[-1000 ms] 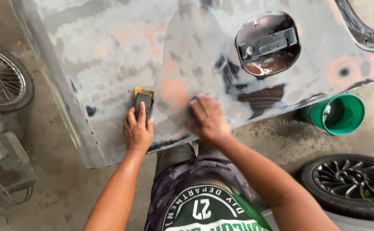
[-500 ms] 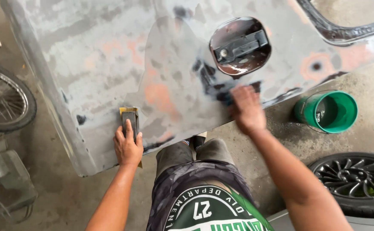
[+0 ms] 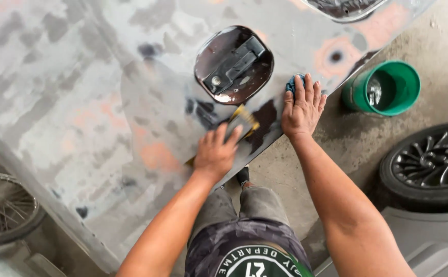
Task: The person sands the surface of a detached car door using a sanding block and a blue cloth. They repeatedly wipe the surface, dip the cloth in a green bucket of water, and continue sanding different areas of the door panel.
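Sanded grey car panel [image 3: 80, 102] fills the view; left hand [image 3: 216, 154] presses a yellow sanding block [image 3: 244, 119] flat, right hand [image 3: 301, 109] is spread over a blue cloth [image 3: 291, 84].

Left hand [image 3: 216, 154]: middle of the frame, palm down, fingers curled forward and pressed flat.
Left arm: bare, rising from the lower left of the frame up to the wrist.
Right hand [image 3: 302, 107]: right of centre, palm down, fingers spread and pointing up the frame.
Right arm: bare, running from the lower right up to the wrist.
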